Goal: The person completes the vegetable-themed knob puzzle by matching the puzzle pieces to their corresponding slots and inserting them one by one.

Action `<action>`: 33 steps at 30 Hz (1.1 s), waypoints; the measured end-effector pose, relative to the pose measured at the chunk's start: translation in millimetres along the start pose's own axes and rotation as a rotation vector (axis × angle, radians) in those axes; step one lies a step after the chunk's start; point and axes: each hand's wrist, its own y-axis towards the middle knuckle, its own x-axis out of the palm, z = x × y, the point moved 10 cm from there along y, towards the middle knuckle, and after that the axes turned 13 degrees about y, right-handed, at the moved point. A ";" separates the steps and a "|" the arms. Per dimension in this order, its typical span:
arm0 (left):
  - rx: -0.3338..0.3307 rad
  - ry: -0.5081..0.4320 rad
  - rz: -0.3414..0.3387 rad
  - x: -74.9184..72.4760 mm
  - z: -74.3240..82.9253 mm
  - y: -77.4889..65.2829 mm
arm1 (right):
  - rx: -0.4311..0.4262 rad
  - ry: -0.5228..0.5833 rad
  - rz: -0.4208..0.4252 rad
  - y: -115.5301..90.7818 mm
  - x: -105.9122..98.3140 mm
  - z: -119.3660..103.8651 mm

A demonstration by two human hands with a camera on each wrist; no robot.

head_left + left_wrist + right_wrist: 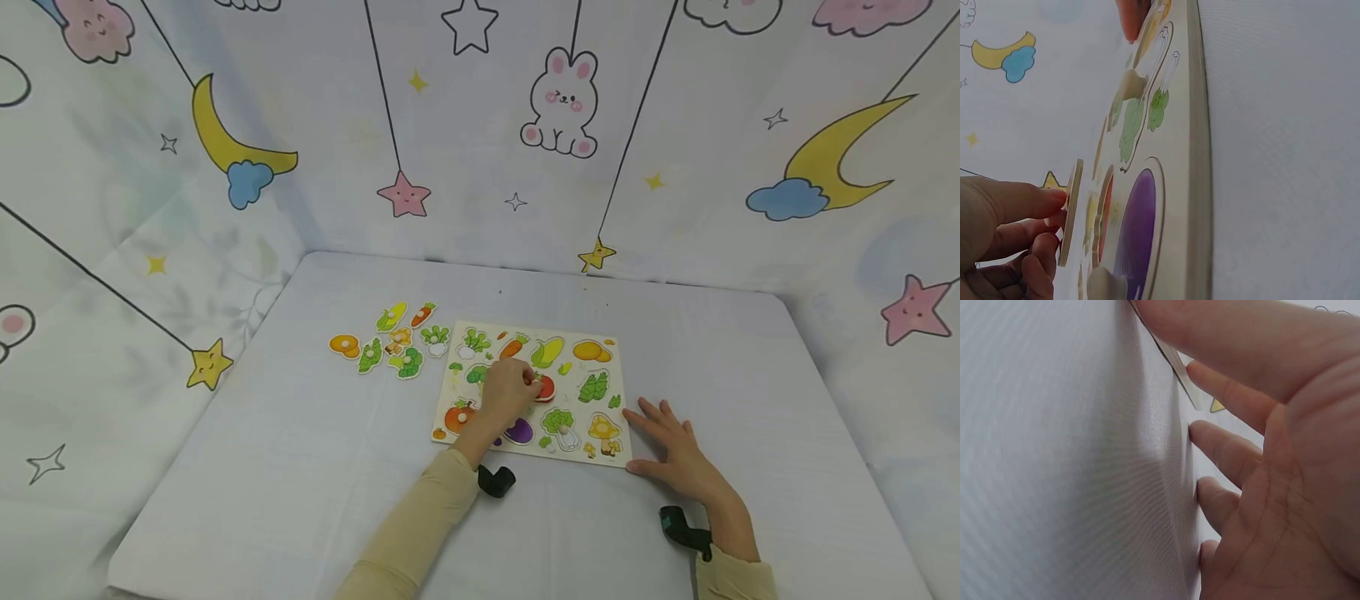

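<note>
My left hand (pixel 510 392) pinches a red tomato puzzle piece (pixel 546 388) between thumb and fingertips, over the middle of a wooden vegetable puzzle board (pixel 577 394). In the left wrist view the piece (pixel 1071 212) shows edge-on, a little off the board. Close by, an eggplant piece (pixel 1137 219) and a bok choy piece (pixel 558 422), each with a knob, lie in the board. A pumpkin piece (pixel 459 418) sits at the board's near left corner. My right hand (pixel 686 462) rests spread on the table, thumb and index finger at the board's right edge.
Left of the board lie several loose pieces, among them a corn (pixel 392 317), a carrot (pixel 423 314), a broccoli (pixel 408 363) and a potato (pixel 345 346). A white cloth covers the table (pixel 300 483). Printed curtains (pixel 480 125) stand behind and at both sides.
</note>
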 end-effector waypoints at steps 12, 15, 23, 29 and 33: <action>0.012 0.038 -0.020 15.0 -1.7 2.1 | 0.014 -0.004 0.001 -0.2 0.9 -0.3; 0.007 0.046 -0.028 17.6 -2.6 3.0 | 0.019 -0.007 0.000 -0.2 0.9 0.2; -0.003 0.052 -0.034 18.1 -2.7 3.4 | 0.016 -0.012 0.002 0.1 0.6 1.0; 0.021 0.040 -0.015 15.6 -0.5 2.7 | 0.012 -0.014 0.002 0.3 0.7 0.5; 0.031 0.024 -0.009 14.3 0.5 2.3 | 0.014 -0.017 0.002 0.3 0.7 0.7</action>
